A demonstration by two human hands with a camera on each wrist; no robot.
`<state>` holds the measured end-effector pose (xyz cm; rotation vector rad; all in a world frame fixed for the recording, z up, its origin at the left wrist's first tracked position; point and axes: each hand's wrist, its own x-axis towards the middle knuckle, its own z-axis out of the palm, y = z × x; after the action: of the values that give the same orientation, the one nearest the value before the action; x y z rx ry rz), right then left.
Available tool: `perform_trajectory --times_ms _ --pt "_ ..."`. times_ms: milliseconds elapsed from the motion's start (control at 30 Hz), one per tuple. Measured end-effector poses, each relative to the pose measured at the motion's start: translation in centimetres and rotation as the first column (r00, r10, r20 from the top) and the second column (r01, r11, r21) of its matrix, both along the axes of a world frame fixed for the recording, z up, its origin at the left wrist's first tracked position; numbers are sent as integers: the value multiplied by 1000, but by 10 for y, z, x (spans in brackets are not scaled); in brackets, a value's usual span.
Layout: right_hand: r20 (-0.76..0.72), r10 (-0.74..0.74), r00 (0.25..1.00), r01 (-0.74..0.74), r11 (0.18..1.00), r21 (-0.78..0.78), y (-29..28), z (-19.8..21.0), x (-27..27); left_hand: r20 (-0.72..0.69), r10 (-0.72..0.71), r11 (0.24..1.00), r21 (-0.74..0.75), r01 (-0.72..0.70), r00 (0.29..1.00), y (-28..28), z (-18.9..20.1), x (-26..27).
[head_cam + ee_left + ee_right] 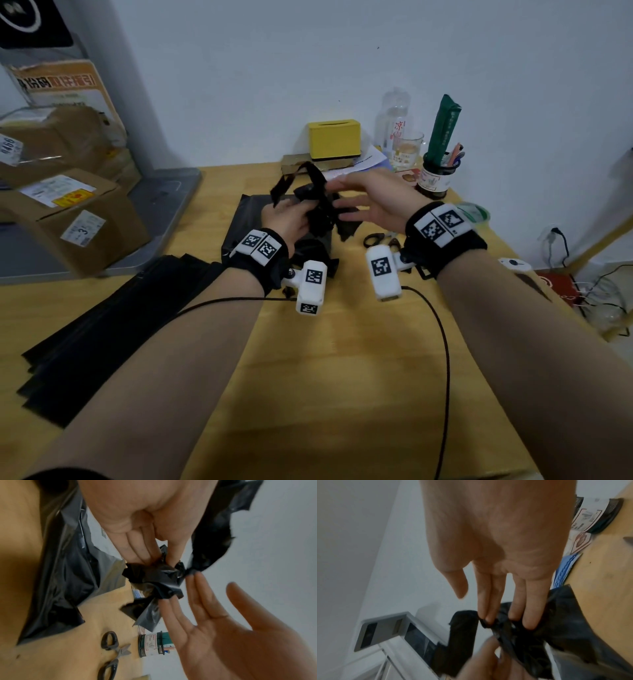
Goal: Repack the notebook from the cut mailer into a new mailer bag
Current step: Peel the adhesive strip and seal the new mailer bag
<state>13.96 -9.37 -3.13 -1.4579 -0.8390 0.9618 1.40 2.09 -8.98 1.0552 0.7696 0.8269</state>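
Bunching up mailer scrap (154,577): thin black film, crumpled to a wad, held above the desk (342,359). Left hand (287,219) pinches it between thumb and fingertips; right hand (373,202) is flat, straight fingers (197,588) just touching the wad's far side, not gripping.

Handling guess: scrap is near weightless, limp and slick, springs back when let go, so squeeze the whole wad rather than a loose tail.

Notebook isn't clearly visible. A flat black bag (253,219) lies on the desk under the hands, grey lining showing at its opening in the left wrist view; whether the notebook is inside, can't tell. If so: stiff, flat, some weight, so grab by an edge through the film, since the film alone will slide.

New mailers (102,325) stacked at near left. Scissors (380,238) just right of the bag.
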Motion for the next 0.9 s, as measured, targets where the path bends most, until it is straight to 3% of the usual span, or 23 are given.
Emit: perform_trajectory --times_ms 100,267,500,633,767,900 --pt "12 -17 1000 17 1000 0 8 -8 -13 -44 1 996 84 2 999 -5 6 -6" --pt "57 -165 985 164 986 31 18 -23 -28 -121 35 985 173 -14 992 -10 5 -18" --pt "137 -193 972 207 974 -94 12 -35 -42 -174 60 962 273 -10 983 -20 -5 -34" --pt "160 -206 966 224 968 -108 -1 -44 -52 -270 -31 961 256 102 962 -32 -7 -43" --pt "128 -290 948 304 947 -106 -21 -47 -58 -243 -170 971 124 204 955 -50 1 -67" --pt "227 -365 903 385 921 -52 -40 -43 -65 -207 -17 986 158 51 978 -70 8 -96"
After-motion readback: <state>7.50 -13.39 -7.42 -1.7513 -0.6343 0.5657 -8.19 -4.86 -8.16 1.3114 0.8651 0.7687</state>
